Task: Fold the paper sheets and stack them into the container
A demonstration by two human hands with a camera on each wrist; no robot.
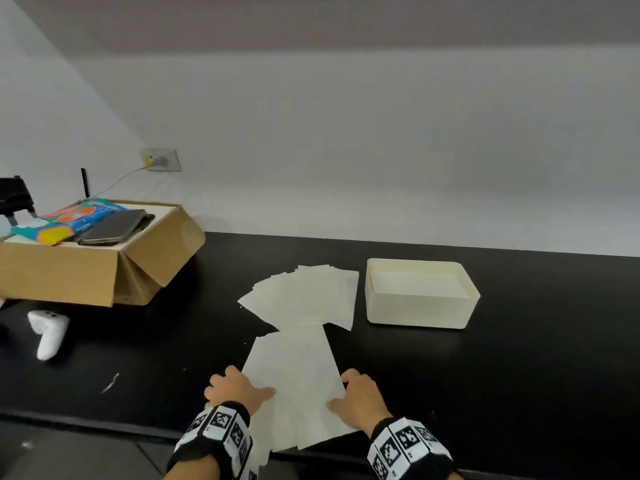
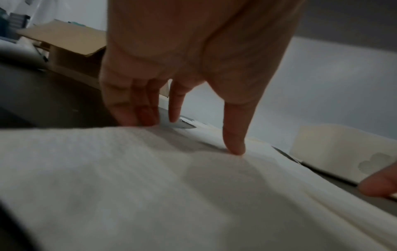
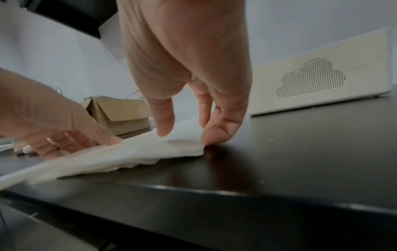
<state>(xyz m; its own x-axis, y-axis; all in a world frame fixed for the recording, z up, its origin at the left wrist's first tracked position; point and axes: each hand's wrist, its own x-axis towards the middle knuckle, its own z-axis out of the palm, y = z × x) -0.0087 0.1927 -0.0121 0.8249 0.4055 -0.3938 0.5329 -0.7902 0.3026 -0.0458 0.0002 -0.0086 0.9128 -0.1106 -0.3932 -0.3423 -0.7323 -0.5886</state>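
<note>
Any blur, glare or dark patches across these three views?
Head view: evenly lit, fairly sharp, no glare. Left wrist view: dim, paper sheet near the lens soft, left hand shadowing it. Right wrist view: right hand slightly blurred, glare streak along the table front edge.

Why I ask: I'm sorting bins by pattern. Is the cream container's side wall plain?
No, the right wrist view shows a cloud shape made of small dots on the container's side wall.

Black table [image 1: 519, 375] sitting against a white wall [image 1: 346, 133]
Soft light is falling across the wall, a socket [image 1: 160, 160] is holding a pale cable [image 1: 117, 180] at the left, and grey floor [image 1: 69, 452] is showing below the table's near edge
</note>
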